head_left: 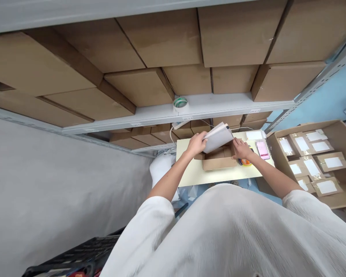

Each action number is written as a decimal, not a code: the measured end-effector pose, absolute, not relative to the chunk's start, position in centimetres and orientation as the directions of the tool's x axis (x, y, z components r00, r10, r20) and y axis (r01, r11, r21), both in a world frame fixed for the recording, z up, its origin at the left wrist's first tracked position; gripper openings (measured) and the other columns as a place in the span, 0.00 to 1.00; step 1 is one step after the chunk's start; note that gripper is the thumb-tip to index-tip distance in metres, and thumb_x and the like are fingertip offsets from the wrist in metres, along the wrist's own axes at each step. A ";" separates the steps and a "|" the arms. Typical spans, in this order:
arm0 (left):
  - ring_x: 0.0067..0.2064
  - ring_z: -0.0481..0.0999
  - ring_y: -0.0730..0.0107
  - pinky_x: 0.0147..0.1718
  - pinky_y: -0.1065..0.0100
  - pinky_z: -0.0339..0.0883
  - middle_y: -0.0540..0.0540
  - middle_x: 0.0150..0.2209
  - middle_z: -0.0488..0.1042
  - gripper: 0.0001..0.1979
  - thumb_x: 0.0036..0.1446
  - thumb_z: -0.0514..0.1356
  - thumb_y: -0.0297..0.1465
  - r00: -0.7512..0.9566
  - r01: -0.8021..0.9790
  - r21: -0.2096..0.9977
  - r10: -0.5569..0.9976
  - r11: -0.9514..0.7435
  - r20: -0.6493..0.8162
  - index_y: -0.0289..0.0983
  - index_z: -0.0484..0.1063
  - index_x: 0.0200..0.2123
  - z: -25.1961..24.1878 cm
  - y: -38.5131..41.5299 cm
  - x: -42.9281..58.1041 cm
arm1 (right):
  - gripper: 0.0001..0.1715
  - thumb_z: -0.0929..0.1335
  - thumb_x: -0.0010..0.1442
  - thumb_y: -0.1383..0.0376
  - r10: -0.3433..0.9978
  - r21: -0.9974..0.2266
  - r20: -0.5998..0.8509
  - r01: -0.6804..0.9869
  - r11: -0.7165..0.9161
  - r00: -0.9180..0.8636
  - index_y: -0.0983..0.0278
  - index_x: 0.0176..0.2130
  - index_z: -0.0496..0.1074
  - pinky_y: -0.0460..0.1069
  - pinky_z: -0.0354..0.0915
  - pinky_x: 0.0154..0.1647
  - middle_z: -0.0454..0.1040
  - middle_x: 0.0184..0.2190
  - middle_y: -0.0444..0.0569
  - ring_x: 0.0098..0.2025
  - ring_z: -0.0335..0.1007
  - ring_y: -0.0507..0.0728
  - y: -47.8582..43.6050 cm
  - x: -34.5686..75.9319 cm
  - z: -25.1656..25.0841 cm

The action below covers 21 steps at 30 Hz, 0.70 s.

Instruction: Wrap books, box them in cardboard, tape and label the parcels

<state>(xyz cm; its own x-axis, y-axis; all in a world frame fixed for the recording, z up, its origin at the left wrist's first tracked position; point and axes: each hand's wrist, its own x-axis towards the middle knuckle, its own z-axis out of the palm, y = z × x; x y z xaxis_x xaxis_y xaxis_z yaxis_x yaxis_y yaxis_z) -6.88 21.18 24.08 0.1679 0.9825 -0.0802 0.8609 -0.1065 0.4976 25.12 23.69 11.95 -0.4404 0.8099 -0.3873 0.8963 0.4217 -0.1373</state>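
Left hand (196, 143) is up at the box, fingers closed on the near-left edge of a grey-white flat packet (218, 138), tilting it so it angles down into the open carton. Right hand (241, 149) sits on the right side of the small cardboard box (218, 158), fingers curled over its rim & flap, prob. to keep the flap out of the way and steady the box while the packet goes in. Packet's half above the box, lower end already inside the opening.

Box sits mid-table on the pale yellow table (196, 175), w/ room left & front. Just right of the right hand: a tape roll (246, 162), orange-ish, partly hidden under the wrist, and a phone (262, 149), screen lit, lying flat w/in easy reach. White label sheet (254, 135) behind it.

Far right, a big open carton (340, 192) holds taped, labelled parcels (311, 167) laid in rows, labels up. Another tape roll (180, 102) rests on the shelf (219, 105) above; brown boxes (167, 38) stacked along every shelf level.
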 end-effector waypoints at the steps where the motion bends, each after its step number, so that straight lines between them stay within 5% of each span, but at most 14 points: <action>1: 0.57 0.79 0.48 0.57 0.55 0.72 0.41 0.52 0.83 0.21 0.67 0.58 0.29 0.189 0.867 0.485 0.976 -0.116 -0.105 0.44 0.76 0.61 23.5 21.5 -6.4 | 0.76 0.77 0.56 0.43 0.817 -0.135 -0.376 0.899 0.418 -0.436 0.63 0.82 0.37 0.68 0.57 0.72 0.41 0.83 0.65 0.75 0.53 0.81 23.3 25.5 12.1; 7: 0.57 0.81 0.49 0.56 0.57 0.72 0.43 0.53 0.84 0.22 0.66 0.59 0.28 0.220 0.892 0.444 0.939 -0.083 -0.266 0.46 0.78 0.61 21.2 23.4 -5.1 | 0.72 0.76 0.57 0.44 0.846 -0.130 -0.338 0.911 0.392 -0.413 0.63 0.82 0.39 0.67 0.59 0.70 0.48 0.81 0.65 0.72 0.56 0.80 22.2 26.5 12.4; 21: 0.61 0.80 0.49 0.58 0.58 0.72 0.44 0.56 0.84 0.23 0.62 0.62 0.27 0.308 0.858 0.495 0.908 -0.137 -0.284 0.45 0.79 0.60 21.9 25.7 -6.1 | 0.69 0.75 0.59 0.46 0.831 -0.114 -0.374 0.910 0.399 -0.411 0.63 0.81 0.41 0.67 0.57 0.70 0.50 0.80 0.67 0.72 0.57 0.80 22.1 26.0 13.2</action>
